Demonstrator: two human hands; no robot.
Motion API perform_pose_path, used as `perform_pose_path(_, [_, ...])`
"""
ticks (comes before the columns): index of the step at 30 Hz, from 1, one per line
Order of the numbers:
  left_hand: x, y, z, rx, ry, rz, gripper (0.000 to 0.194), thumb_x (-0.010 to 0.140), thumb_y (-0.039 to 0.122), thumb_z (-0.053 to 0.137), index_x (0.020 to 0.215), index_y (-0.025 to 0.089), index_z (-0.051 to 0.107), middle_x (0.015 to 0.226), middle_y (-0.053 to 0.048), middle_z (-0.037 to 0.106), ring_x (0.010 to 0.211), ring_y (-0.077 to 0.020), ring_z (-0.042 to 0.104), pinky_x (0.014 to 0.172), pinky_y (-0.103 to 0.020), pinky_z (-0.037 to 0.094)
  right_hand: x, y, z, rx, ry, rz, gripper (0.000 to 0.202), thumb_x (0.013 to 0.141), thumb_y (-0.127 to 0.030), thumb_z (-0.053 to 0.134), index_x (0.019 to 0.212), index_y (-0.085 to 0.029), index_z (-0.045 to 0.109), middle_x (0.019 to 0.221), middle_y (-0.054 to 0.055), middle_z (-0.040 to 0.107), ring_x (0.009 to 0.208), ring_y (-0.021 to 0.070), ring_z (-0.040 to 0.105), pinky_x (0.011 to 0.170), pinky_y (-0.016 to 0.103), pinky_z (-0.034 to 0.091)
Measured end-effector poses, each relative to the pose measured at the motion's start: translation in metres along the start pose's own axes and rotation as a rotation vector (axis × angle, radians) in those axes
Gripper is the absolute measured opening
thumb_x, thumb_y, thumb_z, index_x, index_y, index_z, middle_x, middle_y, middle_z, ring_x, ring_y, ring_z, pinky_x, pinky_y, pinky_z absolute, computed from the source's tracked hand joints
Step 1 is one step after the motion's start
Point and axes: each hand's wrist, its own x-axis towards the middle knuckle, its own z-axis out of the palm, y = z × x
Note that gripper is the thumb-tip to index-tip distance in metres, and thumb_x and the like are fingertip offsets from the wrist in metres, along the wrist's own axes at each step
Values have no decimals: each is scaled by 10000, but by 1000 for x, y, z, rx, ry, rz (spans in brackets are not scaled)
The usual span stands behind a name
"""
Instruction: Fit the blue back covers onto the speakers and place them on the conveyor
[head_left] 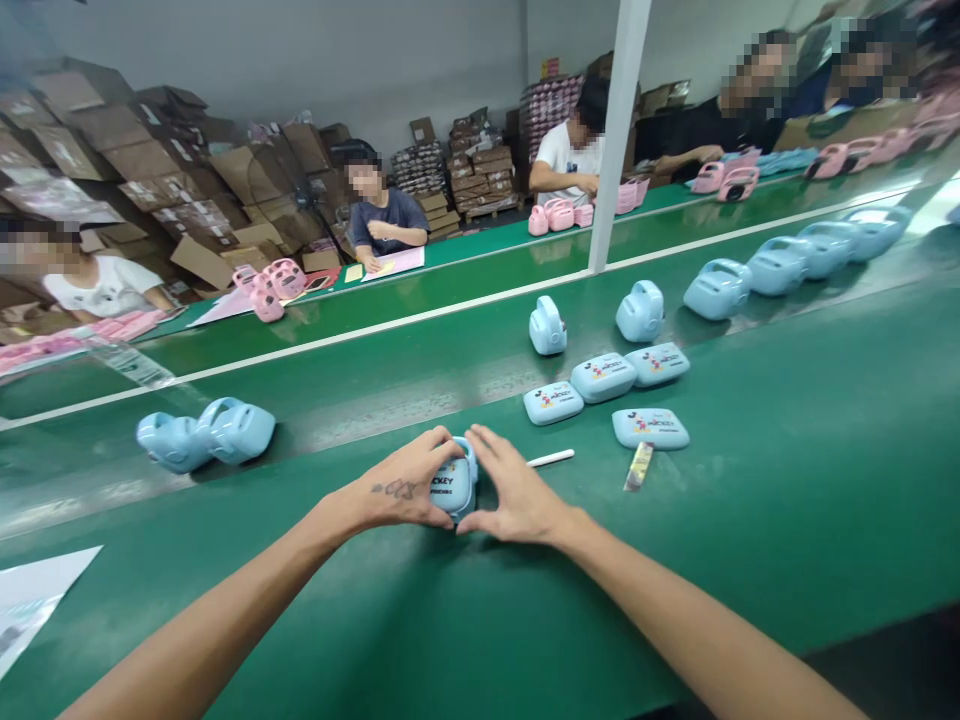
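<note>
A small light-blue plastic case (452, 482) with a handle and a "Mickey" printed face stands on the green bench in front of me. My left hand (405, 482) is curled around its left side, thumb and fingers pressed to it. From the right, my right hand (517, 490) cups the same case with fingertips at its top and bottom edges. Just past the right hand lies a white pen-like stick (552, 458). Several printed light-blue covers, such as the nearest cover (651, 428), lie to the right. A small yellowish strip (639, 466) touches that cover.
Light-blue cases with handles stand in a row along the belt (420, 365), including one case (716, 290) at right and two cases (236, 430) at left. A white post (616, 140) rises beyond. Co-workers sit opposite with pink cases (270, 285). A paper sheet (45, 595) lies left.
</note>
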Motion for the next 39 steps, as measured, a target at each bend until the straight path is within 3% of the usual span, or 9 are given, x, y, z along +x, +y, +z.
perform_pose_path(2, [0,0,0,-15,45,-17,690,643,379,821,1272,243,573,1074,-39,570,943,-244,625,816,-344,518,2,0,21,140,17,13,1367,548,-541,942,1611,-100,205,1643,255,284,1531,378,273,1232,521,310])
perform_pose_path(6, [0,-1,-7,-13,37,-56,675,683,376,780,1326,288,594,1035,-13,611,906,-227,654,770,-301,513,9,4,40,257,89,92,1268,548,-474,947,1591,-170,293,1584,200,428,1486,361,384,1220,519,348])
perform_pose_path(14, [10,-4,-22,45,-51,-35,681,634,436,811,1281,282,668,1088,-25,657,958,-246,674,799,-293,499,11,-1,34,328,160,127,1049,568,-335,904,1495,-201,431,1497,154,536,1404,330,498,1173,480,414])
perform_pose_path(19, [9,-8,-31,-11,-52,25,613,683,478,783,1251,262,695,1086,-34,706,948,-232,691,790,-275,503,5,0,38,305,95,45,1048,549,-290,919,1484,-226,449,1515,143,522,1479,348,398,1221,526,337])
perform_pose_path(24, [-1,-12,-40,-145,41,-106,764,653,511,820,1342,238,634,1284,-96,699,1139,-302,671,964,-402,536,-1,1,41,330,97,95,1142,564,-375,939,1545,-221,374,1575,179,446,1499,372,358,1227,591,297])
perform_pose_path(28, [-12,-6,-47,-279,308,-259,741,729,585,744,1366,237,594,1381,-107,664,1226,-300,651,1031,-440,536,2,-6,27,452,257,80,1130,613,-494,903,1557,-196,357,1655,194,299,1538,372,269,1238,580,270])
perform_pose_path(30, [-13,1,-43,-216,445,-273,753,719,592,755,1358,232,581,1315,-108,703,1172,-307,684,995,-442,564,7,-13,16,661,322,72,1015,685,-565,837,1529,-208,400,1620,178,379,1491,353,374,1191,533,374])
perform_pose_path(34, [5,17,-21,46,512,22,632,802,445,735,1385,285,554,1301,-75,715,1166,-299,693,990,-429,571,19,-27,-10,1134,258,210,719,760,-673,731,1286,-197,621,1187,120,730,1111,304,702,958,471,571])
perform_pose_path(39, [18,30,16,244,716,230,691,899,436,649,1532,308,402,1587,-131,459,1400,-367,509,1086,-560,491,-1,-26,-64,1087,303,300,514,756,-606,777,1023,-171,714,936,67,761,917,249,733,892,425,577])
